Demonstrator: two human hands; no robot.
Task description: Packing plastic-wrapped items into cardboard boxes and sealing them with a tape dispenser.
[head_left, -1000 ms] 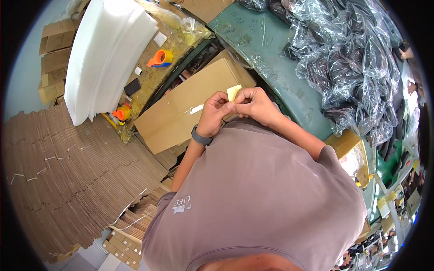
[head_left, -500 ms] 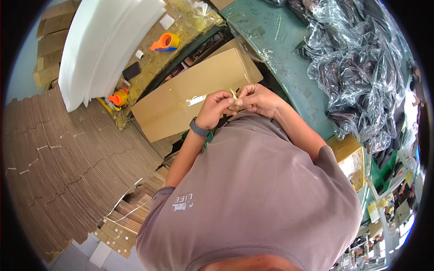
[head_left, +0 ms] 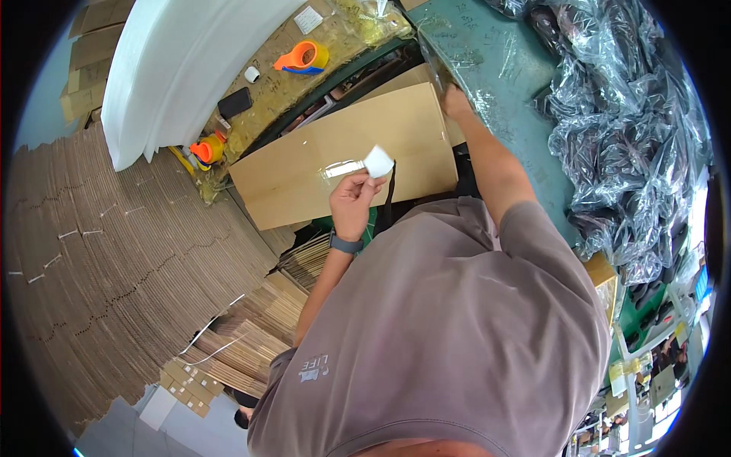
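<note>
left grip (head_left: 352, 206) pinching flat white slip (head_left: 378, 162); right grip (head_left: 457, 104) cannot tell, by smooth carton (head_left: 343, 146)

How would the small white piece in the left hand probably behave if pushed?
The small white piece is probably light: the left hand pinches only its lower edge. It seems not fully limp, because it sticks out fairly flat. It looks thin, so a push could bend it.
</note>
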